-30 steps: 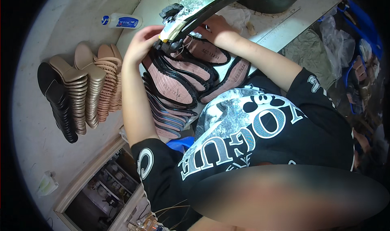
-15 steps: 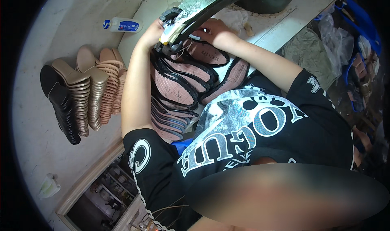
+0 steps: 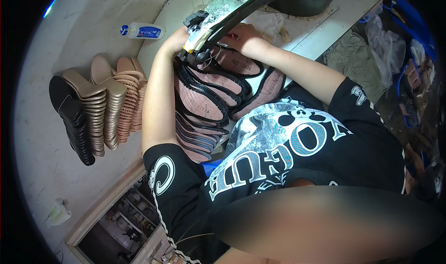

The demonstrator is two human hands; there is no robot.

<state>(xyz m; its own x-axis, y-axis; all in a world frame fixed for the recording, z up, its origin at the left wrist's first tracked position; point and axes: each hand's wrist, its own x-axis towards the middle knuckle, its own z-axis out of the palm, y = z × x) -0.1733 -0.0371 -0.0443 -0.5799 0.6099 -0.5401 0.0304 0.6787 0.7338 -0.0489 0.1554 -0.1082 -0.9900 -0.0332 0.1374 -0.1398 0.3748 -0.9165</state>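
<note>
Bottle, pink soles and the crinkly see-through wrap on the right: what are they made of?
Bottle: probably plastic, since its whitish body looks smooth and a bit cloudy.

Pink soles: dull and flat with fine lines, so maybe cloth or board; I can't tell which. Their black edges look shiny, perhaps leather or fake leather.

See-through wrap: likely thin plastic, because it's clear, wrinkled and shiny.

Machine head (image 3: 204, 35) between the hands (image 3: 246, 40), insole pile (image 3: 202, 99) before it (insole stacks (image 3: 110, 108), bottle (image 3: 145, 31) farther left)
</note>
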